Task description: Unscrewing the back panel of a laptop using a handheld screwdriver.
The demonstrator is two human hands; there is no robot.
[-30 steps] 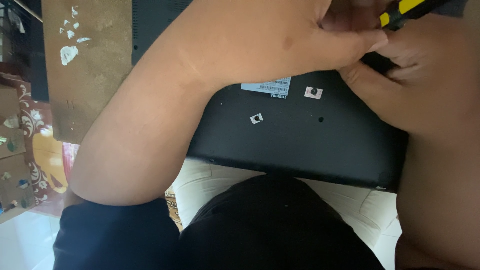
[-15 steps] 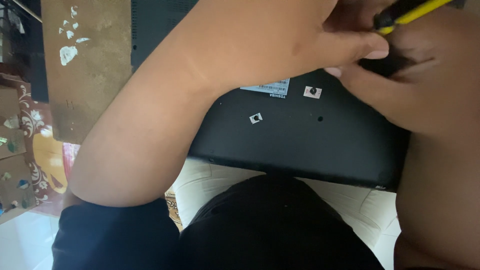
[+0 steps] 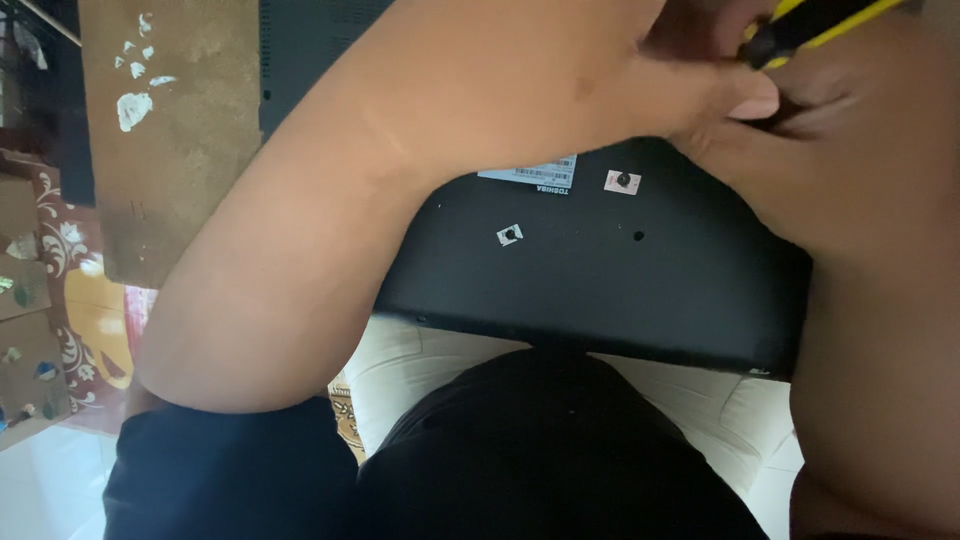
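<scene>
Laptop: matte black slab, underside up, flat across the lap on a cream cushion with stitched seams; its far end runs under both arms. Left forearm crosses it diagonally from lower left to top centre. Left hand and right hand are pressed together at the laptop's top right; thumb and fingers pinch around the lower end of a screwdriver, black grip with yellow stripes, tilted up to the right and cut by the frame edge. Tip hidden between the fingers, so cannot tell what it touches. On the laptop near the hands: pale rectangular label, 2 small white square tabs with dark centres, 1 bare round hole. Left of the laptop: rough brown board with white paint flecks. Far left: red patterned mat, glossy white tile below it.
</scene>
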